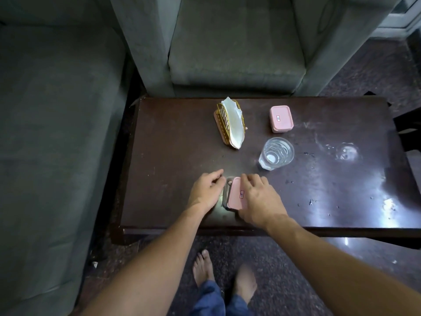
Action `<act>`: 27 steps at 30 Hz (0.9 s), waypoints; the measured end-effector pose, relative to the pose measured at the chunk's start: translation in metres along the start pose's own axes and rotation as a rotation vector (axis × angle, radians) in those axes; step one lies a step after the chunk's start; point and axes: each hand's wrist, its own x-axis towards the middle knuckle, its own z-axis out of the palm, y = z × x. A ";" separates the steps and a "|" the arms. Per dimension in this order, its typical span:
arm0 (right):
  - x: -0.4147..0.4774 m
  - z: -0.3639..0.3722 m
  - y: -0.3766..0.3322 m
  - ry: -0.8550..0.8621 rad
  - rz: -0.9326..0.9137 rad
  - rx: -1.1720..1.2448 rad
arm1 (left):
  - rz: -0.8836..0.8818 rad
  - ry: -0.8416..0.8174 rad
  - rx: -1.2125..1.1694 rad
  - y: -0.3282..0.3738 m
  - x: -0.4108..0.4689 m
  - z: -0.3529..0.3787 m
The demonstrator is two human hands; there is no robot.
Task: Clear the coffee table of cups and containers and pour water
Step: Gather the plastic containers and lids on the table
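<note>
Pink plastic sits under the right hand (259, 197): its grip is closed on the lid (235, 193) of the near container (225, 197), with the fingers curled over the lid's far edge and the thumb at its near corner. The lid sits askew, shifted right, so the grey base shows along its left side. This container stands at the near edge of the dark wooden bench (170, 156), about midway along it. The left hand (208, 190) lies just beside the base on its left, fingers curled toward the rim. On my feed I cannot tell whether that grip holds the base or only touches it. Farther back, a second container (281, 119) stands with its pink lid on flat. A clear glass (276, 153) stands upright between the two containers, a little to the right and touching neither. Left of the second container, a gold wire holder (230, 124) carries white napkins. Drops and a wet patch (346, 151) shine on the bench's right part. Beyond the bench I see a grey-green sofa (237, 53). On the near side, bare feet (202, 267) stand on dark carpet (284, 270).
</note>
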 end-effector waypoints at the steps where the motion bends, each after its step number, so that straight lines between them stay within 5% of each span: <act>1: 0.000 0.002 -0.002 0.002 -0.004 -0.008 | 0.018 0.004 0.040 -0.003 0.000 0.003; 16: 0.023 -0.009 -0.017 -0.070 -0.113 -0.131 | 0.050 0.037 0.088 -0.004 0.010 0.011; 27: 0.025 -0.011 -0.027 -0.167 -0.070 -0.159 | -0.094 0.044 0.112 0.010 0.018 0.010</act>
